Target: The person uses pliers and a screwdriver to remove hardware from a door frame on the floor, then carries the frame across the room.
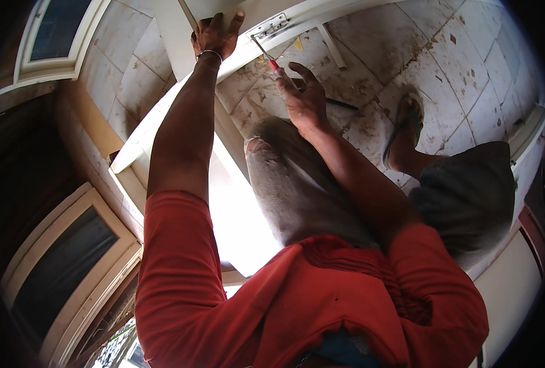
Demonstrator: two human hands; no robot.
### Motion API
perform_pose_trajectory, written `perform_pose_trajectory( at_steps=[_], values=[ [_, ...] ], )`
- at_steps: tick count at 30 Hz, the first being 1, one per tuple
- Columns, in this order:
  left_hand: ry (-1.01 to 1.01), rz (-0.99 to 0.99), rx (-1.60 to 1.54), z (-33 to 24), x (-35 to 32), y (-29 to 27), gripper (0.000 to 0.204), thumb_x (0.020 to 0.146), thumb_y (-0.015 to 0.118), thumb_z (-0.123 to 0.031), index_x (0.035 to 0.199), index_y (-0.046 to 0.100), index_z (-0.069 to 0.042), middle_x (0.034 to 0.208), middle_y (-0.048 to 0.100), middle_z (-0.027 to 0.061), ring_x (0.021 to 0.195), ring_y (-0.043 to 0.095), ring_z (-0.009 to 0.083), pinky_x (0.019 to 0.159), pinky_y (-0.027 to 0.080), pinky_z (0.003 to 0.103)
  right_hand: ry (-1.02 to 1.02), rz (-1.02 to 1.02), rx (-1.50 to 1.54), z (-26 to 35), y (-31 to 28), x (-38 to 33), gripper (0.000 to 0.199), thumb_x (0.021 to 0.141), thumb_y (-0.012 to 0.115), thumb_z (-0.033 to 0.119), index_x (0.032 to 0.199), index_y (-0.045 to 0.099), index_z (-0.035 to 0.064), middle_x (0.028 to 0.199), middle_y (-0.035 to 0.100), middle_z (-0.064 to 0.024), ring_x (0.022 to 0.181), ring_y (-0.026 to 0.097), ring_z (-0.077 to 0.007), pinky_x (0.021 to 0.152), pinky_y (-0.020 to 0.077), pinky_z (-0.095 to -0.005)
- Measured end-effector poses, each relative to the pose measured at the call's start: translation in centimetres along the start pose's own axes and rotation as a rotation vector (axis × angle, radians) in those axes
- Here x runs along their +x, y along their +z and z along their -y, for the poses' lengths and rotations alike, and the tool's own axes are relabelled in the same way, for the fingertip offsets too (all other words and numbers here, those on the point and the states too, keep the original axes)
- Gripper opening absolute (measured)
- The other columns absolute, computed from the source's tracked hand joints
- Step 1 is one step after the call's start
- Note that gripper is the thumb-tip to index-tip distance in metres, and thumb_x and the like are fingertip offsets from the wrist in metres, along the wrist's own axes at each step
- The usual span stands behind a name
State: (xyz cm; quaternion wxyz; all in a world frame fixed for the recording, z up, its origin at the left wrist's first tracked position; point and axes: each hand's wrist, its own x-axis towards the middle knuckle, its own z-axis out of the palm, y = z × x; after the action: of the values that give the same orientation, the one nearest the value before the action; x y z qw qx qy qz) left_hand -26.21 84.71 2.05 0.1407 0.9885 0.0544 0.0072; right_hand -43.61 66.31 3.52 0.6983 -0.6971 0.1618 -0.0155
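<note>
A white door [175,46] lies on its long edge across the space in front of me, with a metal hinge [269,26] on its narrow edge. My left hand [217,38] rests on the door just left of the hinge, its fingers spread. In my right hand [303,98] is a screwdriver [274,64] with a red handle. Its thin shaft slants up to the left, and the tip is at the hinge's left end. Whether the tip sits in a screw is too small to tell.
Dirty, stained tiles [432,61] cover the floor. A dark rod [343,104] lies beyond my right wrist, and a narrow white strip [332,46] stands near the hinge. Framed panels [64,264] lean at the left. My sandalled foot [404,126] is on the right.
</note>
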Motion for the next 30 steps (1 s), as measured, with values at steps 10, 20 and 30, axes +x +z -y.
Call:
perform_pose_trajectory(
  at_steps=[10, 20, 30],
  values=[
    [0.012, -0.016, 0.039, -0.4, -0.1, 0.2, 0.080, 0.087, 0.037, -0.080, 0.138, 0.055, -0.023, 0.138, 0.051, 0.0187, 0.135, 0.043, 0.0349, 0.114, 0.028, 0.051, -0.258, -0.048, -0.571, -3.5, -0.5, 1.5, 0.032, 0.095, 0.064, 0.028, 0.110, 0.070, 0.0007, 0.083, 0.070, -0.0105, 0.070, 0.064, -0.0132, 0.067, 0.0532, -0.0339],
    [0.004, -0.041, 0.072, 0.4, -0.3, 0.3, 0.079, 0.088, 0.036, -0.080, 0.135, 0.058, -0.021, 0.139, 0.053, 0.0144, 0.135, 0.043, 0.0313, 0.113, 0.029, 0.050, 0.380, 0.219, -0.123, -0.1, -1.3, 2.1, 0.029, 0.089, 0.072, 0.028, 0.096, 0.072, -0.0002, 0.078, 0.069, -0.0046, 0.072, 0.063, -0.0147, 0.067, 0.0511, -0.0292],
    [0.036, -0.032, 0.076, 0.1, -0.4, 0.2, 0.079, 0.088, 0.036, -0.079, 0.136, 0.057, -0.020, 0.138, 0.054, 0.0163, 0.135, 0.044, 0.0307, 0.113, 0.030, 0.049, -0.329, -0.009, -1.007, -9.2, -11.3, 6.8, 0.042, 0.079, 0.076, 0.034, 0.115, 0.066, 0.0132, 0.117, 0.064, -0.0133, 0.112, 0.057, -0.0373, 0.096, 0.0442, -0.0500]
  ],
)
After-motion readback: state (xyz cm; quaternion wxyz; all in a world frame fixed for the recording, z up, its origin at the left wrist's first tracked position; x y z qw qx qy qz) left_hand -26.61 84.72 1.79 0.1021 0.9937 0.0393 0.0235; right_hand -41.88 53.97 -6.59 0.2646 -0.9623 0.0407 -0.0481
